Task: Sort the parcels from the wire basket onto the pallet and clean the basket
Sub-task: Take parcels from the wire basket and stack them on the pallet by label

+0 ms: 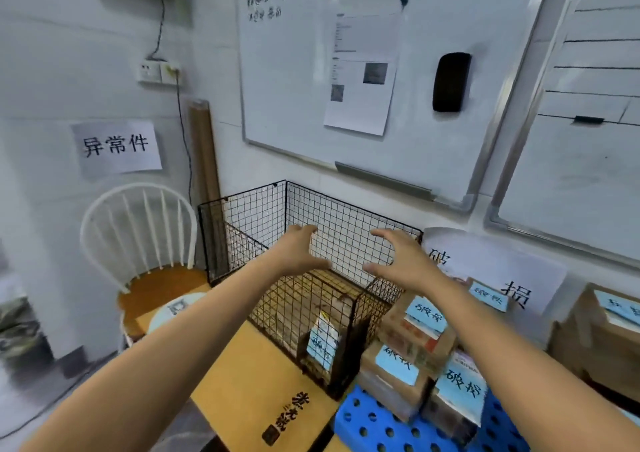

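Head view: splayed hands (300, 251) (399, 258) above wire basket (243, 216)

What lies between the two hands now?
Nothing held: in the head view, the gap between the left hand and the right hand shows only rear mesh of the wire basket.

We see the wire basket (346, 223) standing on a tabletop (239, 382), against the wall (214, 70) and below the whiteboard (287, 80). Inside it, in the near right corner, one parcel (322, 346) stands upright. Just right of the basket lies the pallet (374, 427), with a stack of parcels (415, 340) on it (more boxes (602, 333) stand further right). A chair (162, 288) is left of the basket. Above the basket we find the left hand (298, 254) and the right hand (403, 261), apart.
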